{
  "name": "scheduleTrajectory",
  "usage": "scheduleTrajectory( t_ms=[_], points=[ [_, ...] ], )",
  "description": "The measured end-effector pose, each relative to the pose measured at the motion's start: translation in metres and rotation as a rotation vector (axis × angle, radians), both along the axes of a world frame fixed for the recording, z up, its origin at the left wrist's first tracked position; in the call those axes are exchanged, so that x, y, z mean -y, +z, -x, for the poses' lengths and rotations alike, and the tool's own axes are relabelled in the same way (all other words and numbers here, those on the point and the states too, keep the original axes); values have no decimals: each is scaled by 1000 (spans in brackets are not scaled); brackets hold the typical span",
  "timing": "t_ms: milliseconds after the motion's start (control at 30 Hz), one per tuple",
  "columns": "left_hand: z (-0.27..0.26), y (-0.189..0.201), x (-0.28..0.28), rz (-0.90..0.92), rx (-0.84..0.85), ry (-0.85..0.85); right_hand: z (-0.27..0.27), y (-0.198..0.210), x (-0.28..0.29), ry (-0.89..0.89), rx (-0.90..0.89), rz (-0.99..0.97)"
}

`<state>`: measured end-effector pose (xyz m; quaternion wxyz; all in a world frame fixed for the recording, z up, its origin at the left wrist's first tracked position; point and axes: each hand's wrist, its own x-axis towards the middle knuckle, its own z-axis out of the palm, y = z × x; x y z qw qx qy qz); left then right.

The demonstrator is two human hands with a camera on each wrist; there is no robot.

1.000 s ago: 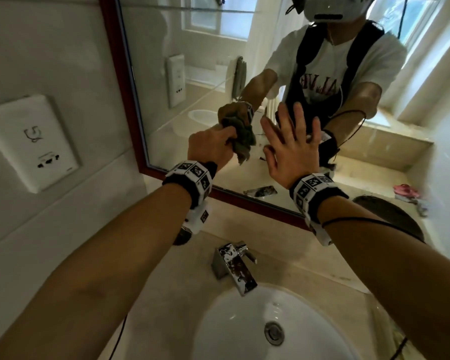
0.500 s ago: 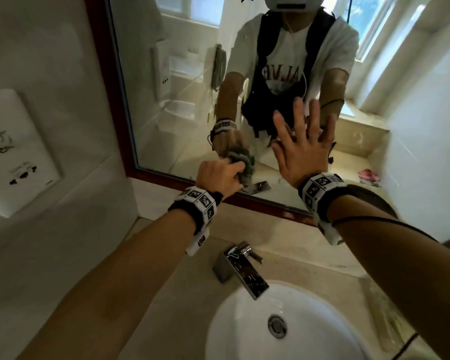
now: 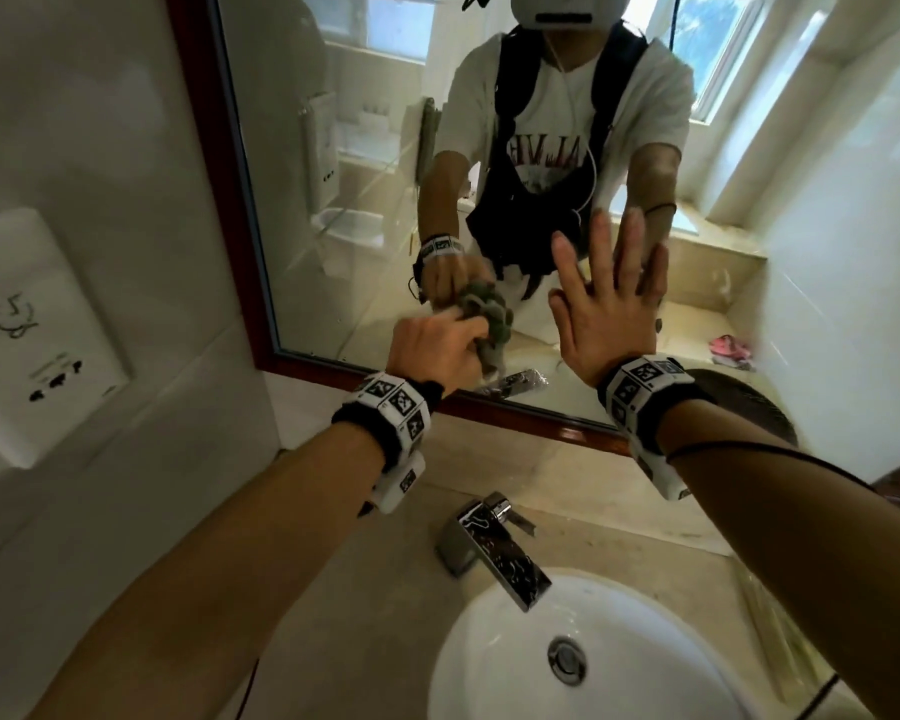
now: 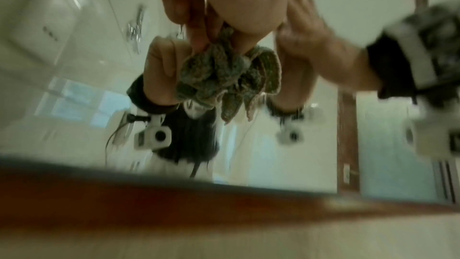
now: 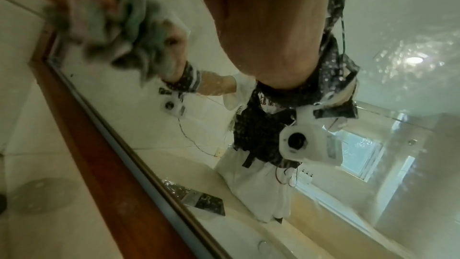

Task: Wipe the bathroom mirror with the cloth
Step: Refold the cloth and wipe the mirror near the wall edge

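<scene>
Daylight was admitted through a window (image 3: 718,54) reflected at one o'clock in the head view, where straight edges were bowed toward the borders. The left wrist picture was smeared by motion blur, worst at six o'clock. Speckled glare was recorded at two o'clock in the right wrist picture.

Grey-green cloth (image 3: 481,317), red-brown mirror frame (image 3: 214,163), white basin (image 3: 489,662)

My cloth (image 3: 481,319) is nubby green fabric; mirror (image 3: 344,174) glossy glass, framed in polished reddish wood; tap (image 3: 494,550) shiny chrome.
</scene>
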<state>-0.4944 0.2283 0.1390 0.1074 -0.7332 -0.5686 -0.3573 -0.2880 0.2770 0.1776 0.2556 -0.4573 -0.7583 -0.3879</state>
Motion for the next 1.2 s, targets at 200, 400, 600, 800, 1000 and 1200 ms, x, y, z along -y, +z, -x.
scheduleTrajectory(
  t_ms=[200,400,600,800,1000,1200],
  points=[
    [18,78,-5,-154,137,112,21,-6,12,-20,-120,52],
    [25,35,-1,-77,251,114,35,5,20,55,-97,95],
    [33,-15,3,46,189,150,85,37,18,170,79,44],
    [46,-53,5,401,51,171,110,33,12,72,89,87],
    [56,-38,3,331,19,140,104,27,7,122,60,51],
    [73,28,2,-118,202,160,109,18,7,123,5,46]
  ],
)
